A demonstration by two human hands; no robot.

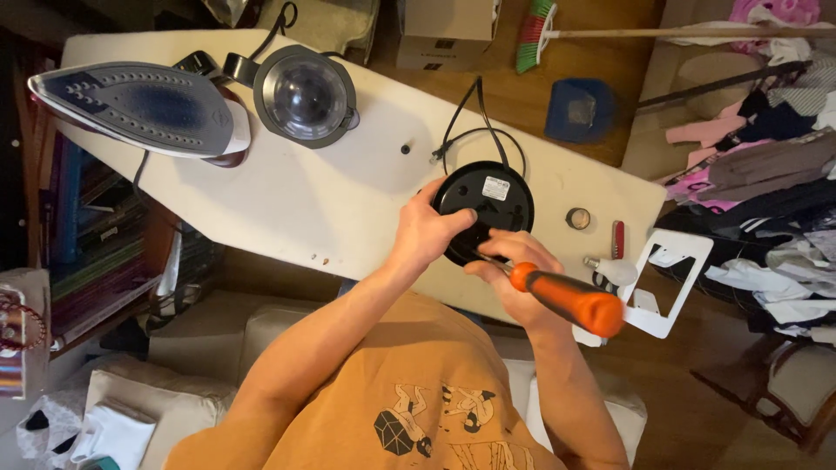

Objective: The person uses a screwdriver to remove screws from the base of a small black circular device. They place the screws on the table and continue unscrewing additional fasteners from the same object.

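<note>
Left hand (424,233) clamps round black base (484,207) at rim — rigid, light, likely slippery; right hand (515,277) grips orange-handled screwdriver (570,301).

ironing board (348,200), iron (139,109) (soleplate up), kettle (305,94)

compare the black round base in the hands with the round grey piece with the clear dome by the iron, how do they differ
The black round base with a cord is dark and matte with a small pale label; the round grey piece with a clear dome is glossy and see-through in the middle. The base is held by the left hand while the right hand puts an orange-handled screwdriver to it; the grey piece lies untouched. Both are round and rest on the pale ironing board.
</note>
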